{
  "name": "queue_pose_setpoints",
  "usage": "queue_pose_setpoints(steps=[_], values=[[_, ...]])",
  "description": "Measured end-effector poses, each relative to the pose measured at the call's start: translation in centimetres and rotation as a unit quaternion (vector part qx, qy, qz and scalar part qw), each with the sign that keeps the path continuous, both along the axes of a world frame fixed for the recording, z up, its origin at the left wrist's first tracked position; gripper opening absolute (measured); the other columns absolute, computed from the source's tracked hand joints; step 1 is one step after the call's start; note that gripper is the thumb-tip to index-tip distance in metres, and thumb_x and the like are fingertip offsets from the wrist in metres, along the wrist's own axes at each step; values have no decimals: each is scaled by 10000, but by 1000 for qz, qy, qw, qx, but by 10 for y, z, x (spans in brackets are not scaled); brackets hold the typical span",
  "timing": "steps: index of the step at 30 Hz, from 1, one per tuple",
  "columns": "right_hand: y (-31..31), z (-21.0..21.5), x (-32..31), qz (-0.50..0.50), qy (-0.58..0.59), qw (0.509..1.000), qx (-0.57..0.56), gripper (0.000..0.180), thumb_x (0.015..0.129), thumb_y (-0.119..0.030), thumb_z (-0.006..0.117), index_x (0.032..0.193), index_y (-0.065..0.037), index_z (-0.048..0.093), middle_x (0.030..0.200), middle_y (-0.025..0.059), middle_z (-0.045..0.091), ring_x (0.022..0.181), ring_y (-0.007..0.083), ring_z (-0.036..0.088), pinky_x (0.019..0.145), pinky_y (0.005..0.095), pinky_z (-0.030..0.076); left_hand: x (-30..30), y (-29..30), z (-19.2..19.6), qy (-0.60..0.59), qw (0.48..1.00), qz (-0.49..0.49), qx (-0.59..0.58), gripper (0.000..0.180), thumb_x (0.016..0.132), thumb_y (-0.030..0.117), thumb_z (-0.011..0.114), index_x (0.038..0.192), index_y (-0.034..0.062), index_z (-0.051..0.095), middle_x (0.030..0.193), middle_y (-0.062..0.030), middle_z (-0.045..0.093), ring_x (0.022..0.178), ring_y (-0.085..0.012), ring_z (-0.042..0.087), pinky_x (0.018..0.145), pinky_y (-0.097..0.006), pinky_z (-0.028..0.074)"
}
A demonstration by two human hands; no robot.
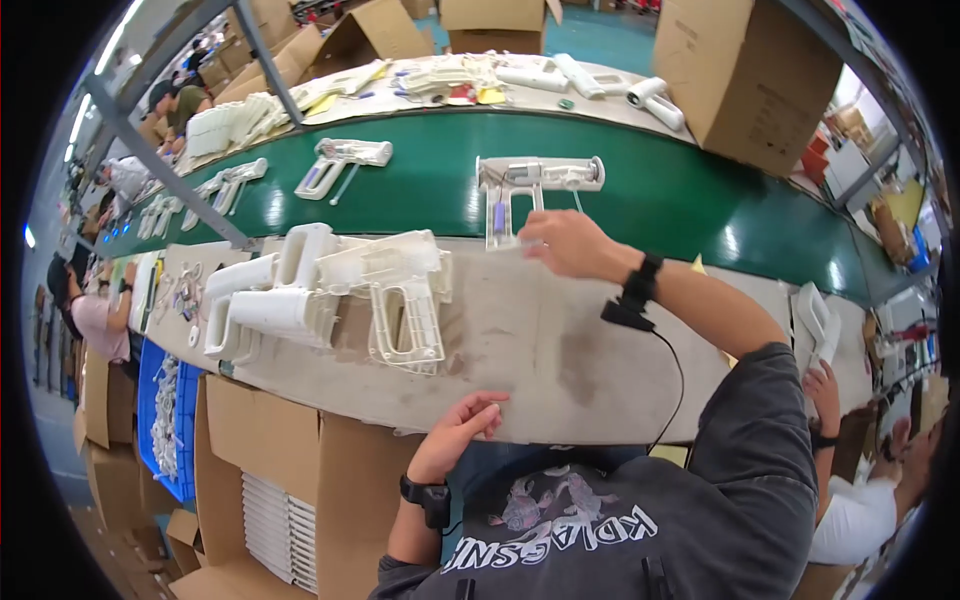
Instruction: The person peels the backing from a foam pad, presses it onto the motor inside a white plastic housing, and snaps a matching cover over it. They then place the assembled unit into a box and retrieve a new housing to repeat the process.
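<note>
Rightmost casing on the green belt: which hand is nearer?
Right. The right hand is at the casing's lower end; the left hand is farther off, by the bench's near edge.

Blue crate (187, 425) sits beside open cdbd box (262, 425), lwr L.

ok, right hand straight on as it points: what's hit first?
Likely the white housing's handle on the green belt, just left of the right hand; depth is unclear, they may be touching.

A white casing (540, 172) lies on a green belt (430, 178) — right hand (570, 245) at its handle. The left hand (461, 428) curls loosely.
</note>
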State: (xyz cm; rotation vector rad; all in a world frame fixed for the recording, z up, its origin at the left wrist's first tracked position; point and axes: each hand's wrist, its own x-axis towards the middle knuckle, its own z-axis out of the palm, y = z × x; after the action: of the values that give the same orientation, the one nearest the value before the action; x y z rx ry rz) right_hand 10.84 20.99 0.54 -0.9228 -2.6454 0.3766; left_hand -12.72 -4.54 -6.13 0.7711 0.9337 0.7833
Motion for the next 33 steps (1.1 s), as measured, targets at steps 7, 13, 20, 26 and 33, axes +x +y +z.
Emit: queue_pose_setpoints(steps=[7,13,20,26,33], values=[[-148,-27,53,15,-60,998,-22,206,809,-178,717,978,-90,639,968,86,634,805,290,652,733,403,509,12,18,-2,11,1000,-12,18,284,1029,145,532,1265,-3,588,834,13,546,780,-67,517,741,-229,440],[-192,-76,59,-28,-47,998,-19,203,803,-166,715,968,-73,640,930,75,615,809,263,652,728,384,506,20,24,3,30,999,-18,18,270,1027,129,528,1251,-10,586,842,9,546,769,-80,518,729,-235,431],[-175,-54,129,-268,205,939,-64,420,819,-261,777,1159,-50,650,1147,118,657,976,315,642,858,405,506,27,20,6,46,999,-12,11,248,1027,124,528,1229,-6,593,834,3,553,768,-89,523,721,-244,431],[-176,-84,273,-542,-161,823,53,721,847,-291,748,1424,-12,417,1460,223,453,1325,423,418,1085,547,351,37,28,11,49,998,-30,22,243,1024,115,533,1224,-6,597,848,-3,563,780,-94,530,725,-250,436],[-204,-87,302,-456,-124,881,-25,462,936,-143,611,1357,10,499,1307,227,589,1159,407,582,984,437,478,65,38,24,30,995,-87,48,246,1017,118,550,1218,-9,610,884,-6,592,797,-89,536,754,-246,448]])
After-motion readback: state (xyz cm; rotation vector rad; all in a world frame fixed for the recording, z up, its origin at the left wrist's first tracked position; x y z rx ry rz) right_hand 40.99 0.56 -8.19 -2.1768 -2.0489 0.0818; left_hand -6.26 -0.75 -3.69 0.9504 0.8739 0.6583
